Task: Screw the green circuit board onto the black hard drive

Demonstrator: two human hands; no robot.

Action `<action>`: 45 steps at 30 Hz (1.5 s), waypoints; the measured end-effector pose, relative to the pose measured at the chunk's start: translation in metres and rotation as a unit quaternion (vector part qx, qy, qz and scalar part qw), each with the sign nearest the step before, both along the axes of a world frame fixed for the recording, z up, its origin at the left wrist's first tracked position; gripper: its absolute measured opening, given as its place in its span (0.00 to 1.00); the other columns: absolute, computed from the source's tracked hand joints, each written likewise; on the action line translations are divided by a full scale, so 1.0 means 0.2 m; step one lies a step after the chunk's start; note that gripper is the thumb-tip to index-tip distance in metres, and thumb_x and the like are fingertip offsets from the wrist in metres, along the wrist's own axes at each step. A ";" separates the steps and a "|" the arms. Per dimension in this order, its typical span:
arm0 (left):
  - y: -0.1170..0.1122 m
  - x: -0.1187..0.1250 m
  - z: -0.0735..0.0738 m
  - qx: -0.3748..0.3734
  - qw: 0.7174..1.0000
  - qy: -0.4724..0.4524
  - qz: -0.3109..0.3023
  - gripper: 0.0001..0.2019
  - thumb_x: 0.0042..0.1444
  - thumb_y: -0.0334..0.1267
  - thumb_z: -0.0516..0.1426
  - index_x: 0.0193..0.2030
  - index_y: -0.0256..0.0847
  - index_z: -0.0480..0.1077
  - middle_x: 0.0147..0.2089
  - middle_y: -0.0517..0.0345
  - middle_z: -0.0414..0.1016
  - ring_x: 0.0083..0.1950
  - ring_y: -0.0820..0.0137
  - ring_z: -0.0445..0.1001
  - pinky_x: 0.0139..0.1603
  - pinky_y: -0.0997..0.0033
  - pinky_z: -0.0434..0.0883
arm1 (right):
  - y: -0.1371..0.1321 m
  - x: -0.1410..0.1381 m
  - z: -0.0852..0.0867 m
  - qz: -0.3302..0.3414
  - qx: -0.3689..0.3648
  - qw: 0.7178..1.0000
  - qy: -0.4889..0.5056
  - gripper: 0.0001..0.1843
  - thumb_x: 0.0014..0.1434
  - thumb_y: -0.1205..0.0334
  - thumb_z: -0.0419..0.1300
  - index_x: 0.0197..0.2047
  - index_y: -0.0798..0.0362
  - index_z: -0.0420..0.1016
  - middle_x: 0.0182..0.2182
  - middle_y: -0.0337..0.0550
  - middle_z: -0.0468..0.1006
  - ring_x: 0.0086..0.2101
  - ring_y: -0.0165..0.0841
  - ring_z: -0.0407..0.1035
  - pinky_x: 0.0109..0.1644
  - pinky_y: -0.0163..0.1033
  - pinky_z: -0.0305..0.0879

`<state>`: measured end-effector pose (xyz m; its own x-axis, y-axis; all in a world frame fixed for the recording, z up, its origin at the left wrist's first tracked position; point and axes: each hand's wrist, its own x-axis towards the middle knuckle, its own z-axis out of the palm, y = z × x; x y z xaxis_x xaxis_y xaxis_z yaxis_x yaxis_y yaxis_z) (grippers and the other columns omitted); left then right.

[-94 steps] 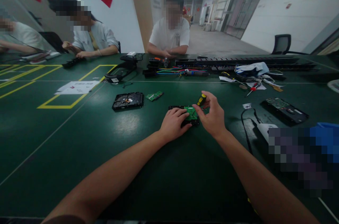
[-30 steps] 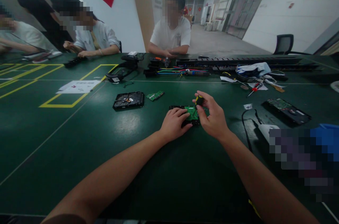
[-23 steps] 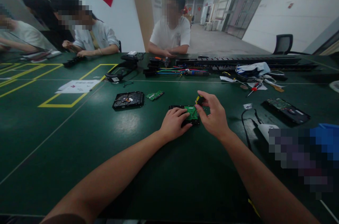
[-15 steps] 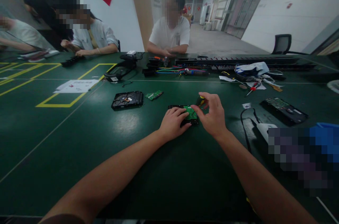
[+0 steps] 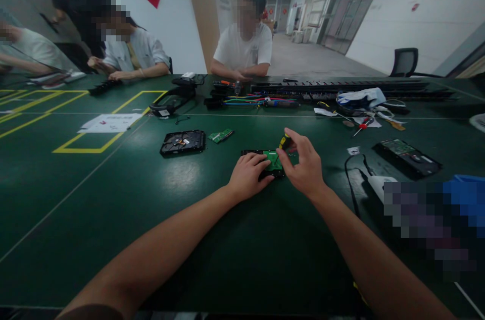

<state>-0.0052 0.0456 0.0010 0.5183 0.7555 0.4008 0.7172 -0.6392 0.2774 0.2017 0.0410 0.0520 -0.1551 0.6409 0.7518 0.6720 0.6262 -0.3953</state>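
Observation:
A hard drive (image 5: 274, 160) lies on the green table with its green circuit board facing up. My left hand (image 5: 246, 176) grips it from the left, fingers over the board and thumb along the near edge. Between the thumb and fingers of my right hand (image 5: 306, 167) is a short yellow-and-black screwdriver (image 5: 284, 142), its shaft pointing down at the board's right part; I cannot tell whether the tip sits in a screw. Left of the drive are a loose green circuit board (image 5: 221, 136) and another hard drive (image 5: 182, 143).
A third hard drive (image 5: 407, 157) lies to the right, near a dark strap (image 5: 346, 178). Farther back are a red-and-white screwdriver (image 5: 362, 126), a bundle of coloured wires (image 5: 246, 101) and long black rails (image 5: 341, 89). A person (image 5: 242, 52) sits opposite; others are at the left.
The screwdriver handle has tilted and turned slightly in my right fingers, which have shifted a little. My left hand and the hard drive have stayed put.

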 end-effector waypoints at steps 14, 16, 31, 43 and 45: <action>0.01 0.00 -0.02 0.000 1.000 -0.001 -0.003 0.23 0.68 0.51 0.63 0.65 0.45 0.75 0.68 0.50 0.75 0.67 0.50 0.70 0.66 0.43 0.70 | 0.01 0.00 -0.02 -0.008 0.029 0.999 0.017 0.29 0.68 0.59 0.66 0.69 0.42 0.64 0.54 0.48 0.77 0.43 0.40 0.76 0.46 0.51 0.79; 0.01 0.00 -0.02 0.001 1.000 -0.005 -0.002 0.23 0.68 0.51 0.63 0.65 0.45 0.75 0.68 0.50 0.76 0.67 0.50 0.70 0.66 0.43 0.70 | 0.01 0.00 -0.01 -0.010 0.038 0.999 0.021 0.29 0.67 0.58 0.68 0.68 0.43 0.65 0.53 0.48 0.77 0.44 0.41 0.76 0.45 0.51 0.79; 0.01 0.00 -0.02 0.011 1.000 0.000 0.001 0.23 0.68 0.51 0.63 0.65 0.43 0.75 0.68 0.50 0.76 0.67 0.50 0.70 0.66 0.43 0.70 | -0.01 -0.01 0.03 0.006 0.030 0.999 0.019 0.26 0.69 0.60 0.64 0.68 0.41 0.69 0.49 0.46 0.77 0.42 0.39 0.76 0.49 0.50 0.78; 0.01 0.00 -0.01 0.001 1.000 -0.005 -0.002 0.23 0.68 0.51 0.63 0.66 0.45 0.75 0.68 0.49 0.76 0.67 0.49 0.70 0.66 0.42 0.70 | -0.02 0.00 0.01 0.021 0.013 1.000 0.015 0.29 0.72 0.63 0.58 0.74 0.39 0.62 0.61 0.48 0.77 0.53 0.43 0.77 0.57 0.55 0.78; 0.01 0.00 -0.01 0.000 1.000 -0.008 -0.003 0.24 0.67 0.50 0.64 0.66 0.45 0.75 0.67 0.49 0.76 0.67 0.49 0.70 0.66 0.41 0.70 | -0.02 0.00 0.02 0.008 0.023 1.000 0.013 0.28 0.71 0.60 0.61 0.71 0.40 0.66 0.56 0.48 0.78 0.51 0.43 0.76 0.54 0.54 0.78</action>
<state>-0.0046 0.0467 -0.0015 0.5170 0.7523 0.4085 0.7085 -0.6438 0.2890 0.2009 0.0377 0.0556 -0.1446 0.6035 0.7842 0.6517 0.6544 -0.3835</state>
